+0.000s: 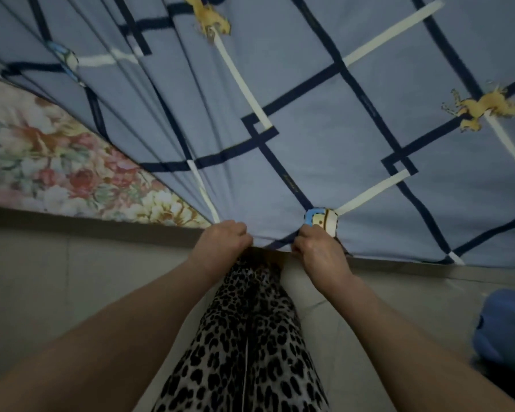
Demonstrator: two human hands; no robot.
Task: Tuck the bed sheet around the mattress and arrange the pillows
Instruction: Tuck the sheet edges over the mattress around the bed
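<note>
We grip the blue bed sheet [324, 114] at its near edge, left hand [223, 239] and right hand [315, 254] bunching cloth; it spreads far over the floral mattress [42, 162], bare at left.

The bed sheet [324, 120] is smooth, matt woven cloth pulled into fine creases, the mattress [57, 168] wears a matt flowered fabric cover, the trousers [250, 337] are soft spotted cloth, and the floor [57, 278] looks like smooth tile.
</note>
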